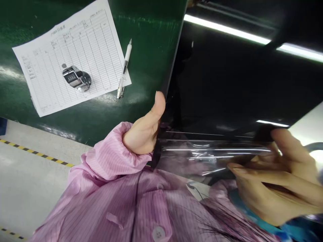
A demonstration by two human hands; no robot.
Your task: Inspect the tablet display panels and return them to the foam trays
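A large glossy black panel point(227, 84) fills the right side of the head view and mirrors bright strip lights. My left hand point(142, 132) is at its lower left edge, thumb along the border and fingers hidden behind it. Along the panel's lower side, a clear plastic film point(194, 158) is curled away from the surface in a see-through roll. At lower right, my right hand point(280, 174), smeared by motion, is closed on the far end of this film with thumb and fingers.
On the green table point(151, 43) lies a printed form point(101, 67). A metal tally counter point(77, 79) sits on the paper, and a white pen point(124, 69) crosses its right edge. Yellow-black tape point(37, 154) marks the grey floor.
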